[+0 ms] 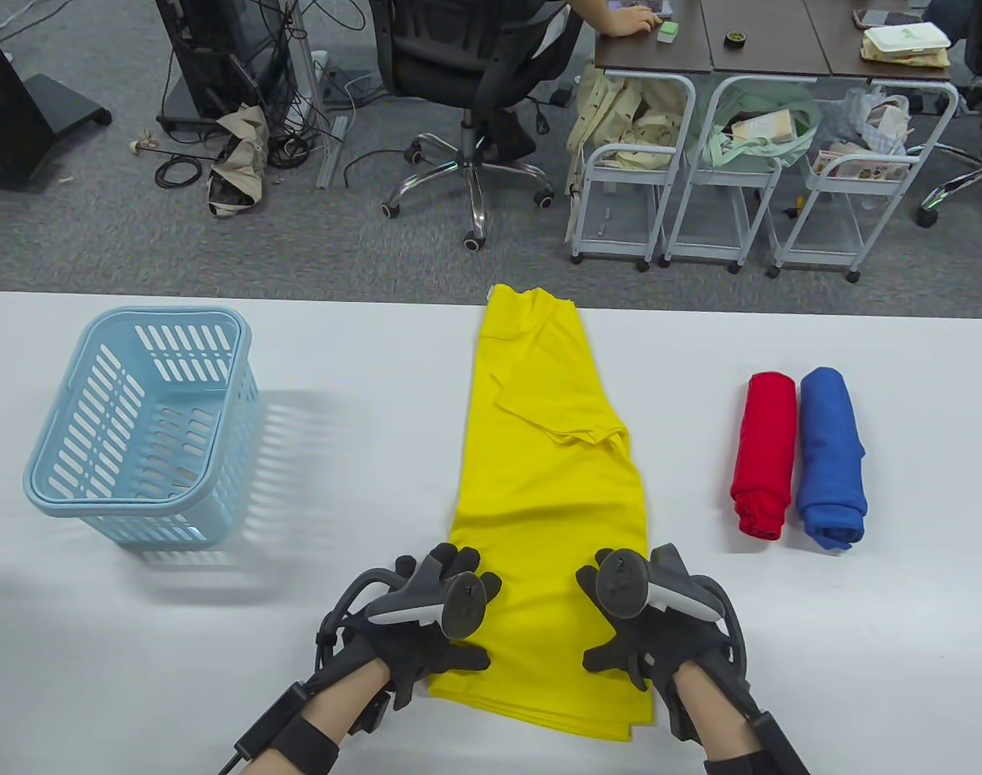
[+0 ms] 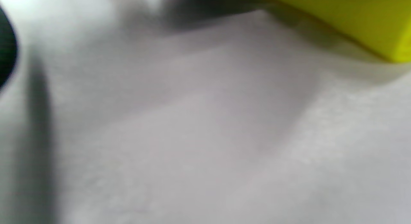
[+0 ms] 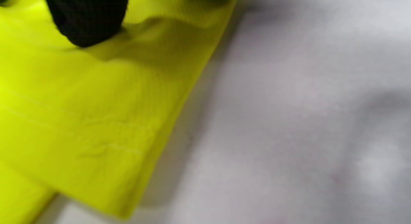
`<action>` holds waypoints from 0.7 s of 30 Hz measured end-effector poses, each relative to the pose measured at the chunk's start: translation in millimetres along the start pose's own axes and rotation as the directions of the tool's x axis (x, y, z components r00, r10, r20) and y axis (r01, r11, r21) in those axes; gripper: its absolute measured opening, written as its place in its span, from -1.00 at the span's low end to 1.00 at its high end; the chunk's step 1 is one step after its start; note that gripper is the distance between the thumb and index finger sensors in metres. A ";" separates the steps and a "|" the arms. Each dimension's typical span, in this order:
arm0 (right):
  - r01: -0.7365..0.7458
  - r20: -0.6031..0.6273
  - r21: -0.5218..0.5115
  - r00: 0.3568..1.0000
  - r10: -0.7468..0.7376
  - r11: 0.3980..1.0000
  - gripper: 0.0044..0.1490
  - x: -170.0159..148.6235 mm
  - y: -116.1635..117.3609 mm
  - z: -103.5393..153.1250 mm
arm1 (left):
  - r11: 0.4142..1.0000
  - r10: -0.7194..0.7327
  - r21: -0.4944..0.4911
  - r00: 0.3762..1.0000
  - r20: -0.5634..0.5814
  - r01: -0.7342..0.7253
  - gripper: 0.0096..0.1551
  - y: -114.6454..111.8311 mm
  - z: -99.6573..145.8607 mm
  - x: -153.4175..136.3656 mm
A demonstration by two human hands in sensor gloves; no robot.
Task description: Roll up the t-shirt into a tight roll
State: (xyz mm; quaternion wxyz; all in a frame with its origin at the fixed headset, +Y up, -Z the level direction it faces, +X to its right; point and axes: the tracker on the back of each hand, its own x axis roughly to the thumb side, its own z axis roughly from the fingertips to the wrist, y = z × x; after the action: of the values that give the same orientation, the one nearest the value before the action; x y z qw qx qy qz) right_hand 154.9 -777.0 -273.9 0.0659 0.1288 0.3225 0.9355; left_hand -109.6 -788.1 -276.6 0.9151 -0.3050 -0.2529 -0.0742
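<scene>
yellow t-shirt (image 1: 551, 452) folded into long flat strip, both hands (image 1: 539, 613) resting flat, fingers spread, on near end

Table view: bright, even overhead light, sharp focus, mild wide-angle bowing at the edges. Basket (image 1: 139, 424) throws a slatted shadow to its right on the tabletop (image 1: 337, 484). Both wrist views heavily blurred, out of focus; soft grey shadows, no glare.

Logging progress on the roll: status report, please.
Both hands, left and right, flat on yellow t-shirt near its hem. Shirt folded lengthwise, unrolled. Red roll and blue roll lie clear.
</scene>
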 end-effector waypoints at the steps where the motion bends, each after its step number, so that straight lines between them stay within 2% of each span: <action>1: -0.001 0.001 0.000 1.000 0.001 1.000 0.26 -0.4 0.0 0.1 | 1.000 0.004 0.006 1.000 -0.014 -0.004 0.05 0.7 1.3 -3.9; 4: -0.003 0.002 0.002 1.000 0.003 1.000 0.25 -0.2 0.2 0.2 | 0.996 0.091 0.022 0.996 0.015 -0.091 0.02 5.0 7.0 -14.8; 10: 0.005 0.008 -0.005 1.000 -0.005 1.000 0.22 -1.1 -0.7 -0.3 | 0.993 0.060 0.104 0.997 -0.045 -0.055 0.04 12.2 24.8 -25.6; 13: 0.006 0.009 -0.007 1.000 -0.006 1.000 0.22 -1.2 -0.6 -0.4 | 0.973 0.031 0.228 0.999 0.014 -0.033 -0.01 26.5 38.8 -10.8; 16: 0.006 0.010 -0.009 1.000 -0.006 1.000 0.22 -1.4 -0.5 -0.3 | 0.942 -0.030 0.334 0.993 0.116 -0.011 -0.18 32.0 50.7 13.9; 18: 0.006 0.010 -0.009 1.000 -0.005 1.000 0.22 -1.5 -0.4 -0.3 | 0.946 -0.071 0.323 0.984 0.165 0.014 -0.30 28.5 50.4 27.6; 19: 0.005 0.010 -0.010 1.000 -0.005 1.000 0.22 -1.4 -0.4 -0.3 | 0.959 -0.087 0.283 0.981 0.171 0.035 -0.33 23.0 46.0 34.8; 21: -0.001 0.010 -0.018 1.000 0.002 1.000 0.21 -1.3 -0.5 -0.2 | 0.977 -0.148 0.173 0.978 0.145 0.122 -0.23 12.0 35.6 42.7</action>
State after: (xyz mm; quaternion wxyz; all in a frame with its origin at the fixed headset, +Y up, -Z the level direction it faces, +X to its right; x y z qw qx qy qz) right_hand 156.1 -777.0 -274.7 0.0679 0.1330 0.3136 0.9377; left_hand -84.3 -756.4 -236.7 0.9070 -0.2161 -0.3498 -0.0911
